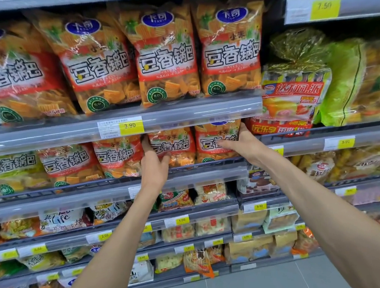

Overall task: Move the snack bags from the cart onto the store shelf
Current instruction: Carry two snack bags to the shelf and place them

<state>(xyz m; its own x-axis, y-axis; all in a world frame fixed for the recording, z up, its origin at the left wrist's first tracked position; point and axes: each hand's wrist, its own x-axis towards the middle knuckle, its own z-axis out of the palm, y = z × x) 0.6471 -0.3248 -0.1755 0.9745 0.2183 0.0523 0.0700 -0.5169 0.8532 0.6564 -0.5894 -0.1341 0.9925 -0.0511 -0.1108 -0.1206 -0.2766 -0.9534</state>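
Note:
Orange-and-red snack bags stand in a row on the second shelf (pixel 110 194). My left hand (pixel 155 165) grips the left edge of one snack bag (pixel 175 145), thumb on its front and fingers behind its side. My right hand (pixel 243 144) holds the right edge of the neighbouring snack bag (pixel 212 139), at the row's right end, with the thumb on the front. Both bags stand upright on the shelf, their tops hidden behind the price rail above. The cart is out of view.
The upper shelf (pixel 181 116) carries several larger bags of the same snack (pixel 166 57) and a 3.90 price tag (pixel 131 126). Pie packs (pixel 294 95) and green bags fill the right bay. Lower shelves hold mixed snacks, and grey floor (pixel 246 285) lies below.

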